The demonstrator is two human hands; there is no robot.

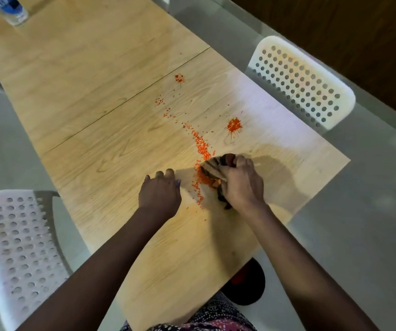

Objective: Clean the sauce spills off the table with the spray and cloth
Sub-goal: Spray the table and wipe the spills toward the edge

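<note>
— What is the right hand (241, 181) doing?

— Its fingers are curled tight round a bunched brown cloth (212, 168), pressing it onto the wooden table (96, 91). The cloth sticks out past the knuckles toward the left hand, and its lower edge is smeared orange.

— And the left hand (159, 194)?

— It rests on the table, fingers loosely bent with the tips on the wood, gripping nothing. It sits just beside the cloth, with a strip of orange specks between them.

— Where is the sauce?

— A trail of orange sauce droplets (200, 144) runs away from the right fingertips. A larger splat (234, 126) lies beyond those fingers, and a smaller splat (179, 78) farther off.

— The spray?

— A blue-labelled bottle (12, 8), well beyond both hands at the table's far end; I cannot tell whether it is the spray.

— Anything else?

— A white perforated chair (304, 82) beyond the right hand, another chair (17, 247) beside the left forearm.
</note>
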